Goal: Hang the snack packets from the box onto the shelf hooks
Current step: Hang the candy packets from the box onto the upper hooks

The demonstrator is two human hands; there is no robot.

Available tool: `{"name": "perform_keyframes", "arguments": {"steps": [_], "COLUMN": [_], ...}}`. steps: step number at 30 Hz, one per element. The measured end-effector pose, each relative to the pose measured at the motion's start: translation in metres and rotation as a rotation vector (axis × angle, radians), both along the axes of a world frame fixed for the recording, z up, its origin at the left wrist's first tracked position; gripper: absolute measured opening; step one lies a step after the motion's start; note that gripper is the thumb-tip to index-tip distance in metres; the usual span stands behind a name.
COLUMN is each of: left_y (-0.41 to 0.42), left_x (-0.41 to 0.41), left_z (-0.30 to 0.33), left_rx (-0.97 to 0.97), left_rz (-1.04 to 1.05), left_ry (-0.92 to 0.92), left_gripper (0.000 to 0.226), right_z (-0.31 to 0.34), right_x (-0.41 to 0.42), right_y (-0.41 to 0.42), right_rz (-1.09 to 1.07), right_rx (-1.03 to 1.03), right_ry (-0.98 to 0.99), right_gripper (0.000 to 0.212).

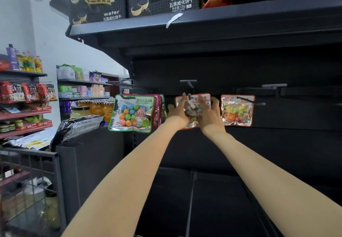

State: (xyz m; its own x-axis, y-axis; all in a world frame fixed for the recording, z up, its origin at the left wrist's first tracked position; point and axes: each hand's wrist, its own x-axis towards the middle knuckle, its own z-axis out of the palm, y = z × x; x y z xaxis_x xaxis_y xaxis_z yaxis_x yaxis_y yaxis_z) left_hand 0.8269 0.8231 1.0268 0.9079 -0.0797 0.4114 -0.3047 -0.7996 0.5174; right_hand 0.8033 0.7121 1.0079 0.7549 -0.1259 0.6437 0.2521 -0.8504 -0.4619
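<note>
Frame centre: left hand point(179, 111) and right hand point(210, 113) both grip the red-edged clear candy packet point(192, 107), fingers curled over its top edge at the grey hook point(189, 96).

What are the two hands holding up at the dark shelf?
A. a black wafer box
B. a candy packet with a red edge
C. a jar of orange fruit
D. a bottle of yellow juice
B: both the left hand and the right hand grip the red-edged candy packet from either side, up at a hook, between the green-edged packet and another hanging packet.
</note>
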Motion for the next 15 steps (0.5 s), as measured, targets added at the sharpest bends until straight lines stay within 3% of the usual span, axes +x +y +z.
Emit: {"name": "perform_keyframes", "arguments": {"steps": [7, 15], "left_y": [-0.002, 0.002], "left_x": [0.027, 0.006], "left_z": [-0.001, -0.003], "left_rx": [-0.059, -0.041], "left_rz": [-0.074, 0.046], "left_ry": [0.003, -0.208], "left_gripper": [0.076, 0.046], "right_z": [-0.001, -0.006], "right_x": [0.020, 0.010], "right_y": [-0.012, -0.008], "right_rz": [0.037, 0.028], "right_rx": [-0.102, -0.044], "right_ry": [0.062, -0.032], "right_gripper": [0.071, 0.060]}}
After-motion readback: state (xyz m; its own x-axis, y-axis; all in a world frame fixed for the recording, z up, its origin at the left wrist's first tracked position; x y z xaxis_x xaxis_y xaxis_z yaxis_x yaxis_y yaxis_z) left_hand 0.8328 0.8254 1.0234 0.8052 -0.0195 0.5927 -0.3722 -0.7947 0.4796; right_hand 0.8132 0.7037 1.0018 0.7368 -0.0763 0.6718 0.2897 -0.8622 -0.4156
